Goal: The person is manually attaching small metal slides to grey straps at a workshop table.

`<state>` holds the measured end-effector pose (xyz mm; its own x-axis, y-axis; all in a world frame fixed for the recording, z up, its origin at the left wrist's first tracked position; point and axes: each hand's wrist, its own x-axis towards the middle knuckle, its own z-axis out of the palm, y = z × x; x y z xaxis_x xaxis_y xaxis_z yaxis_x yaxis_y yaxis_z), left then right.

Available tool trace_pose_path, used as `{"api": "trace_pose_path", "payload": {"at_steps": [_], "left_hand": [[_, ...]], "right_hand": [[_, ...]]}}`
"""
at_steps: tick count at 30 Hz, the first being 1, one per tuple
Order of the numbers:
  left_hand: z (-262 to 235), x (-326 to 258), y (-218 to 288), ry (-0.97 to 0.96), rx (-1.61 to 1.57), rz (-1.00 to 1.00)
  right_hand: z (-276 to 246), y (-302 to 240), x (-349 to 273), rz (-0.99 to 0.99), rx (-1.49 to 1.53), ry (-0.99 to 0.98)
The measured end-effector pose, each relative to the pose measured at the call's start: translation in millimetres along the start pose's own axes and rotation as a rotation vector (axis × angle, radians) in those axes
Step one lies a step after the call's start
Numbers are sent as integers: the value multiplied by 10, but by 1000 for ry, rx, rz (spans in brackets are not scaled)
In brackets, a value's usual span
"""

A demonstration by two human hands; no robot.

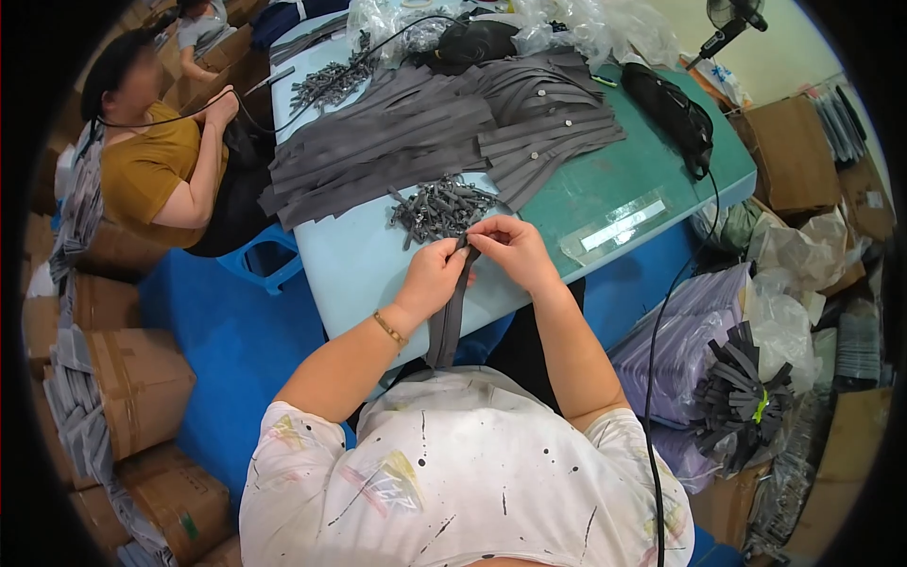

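Two-handedly pinching a dark-grey zipper tape [447, 321] mid-frame between left fingers [444, 251] and right fingers [491, 227], working over a pale-blue table [331, 260], upper centre, near blue flooring [222, 331] and cardboard cartons [142, 392], lower left.

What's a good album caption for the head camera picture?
The left hand and right hand hold a dark strip near a heap of small pieces.

Brown cardboard cartons [144, 387] are lining the left side; one blue plastic stool [272, 234] is standing nearer centre; one black caged fan [733, 19] is showing at upper right.
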<state>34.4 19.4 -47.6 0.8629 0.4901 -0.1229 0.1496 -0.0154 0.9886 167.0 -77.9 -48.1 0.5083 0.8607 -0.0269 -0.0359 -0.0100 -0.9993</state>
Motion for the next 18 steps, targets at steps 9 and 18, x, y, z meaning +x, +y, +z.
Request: {"api": "trace_pose_path", "payload": {"at_steps": [9, 18], "left_hand": [[-9, -5, 28, -24, -48, -41], [6, -23, 38, -26, -56, -55]], "right_hand": [[-20, -104, 12, 58, -31, -20], [16, 26, -2, 21, 17, 16]]}}
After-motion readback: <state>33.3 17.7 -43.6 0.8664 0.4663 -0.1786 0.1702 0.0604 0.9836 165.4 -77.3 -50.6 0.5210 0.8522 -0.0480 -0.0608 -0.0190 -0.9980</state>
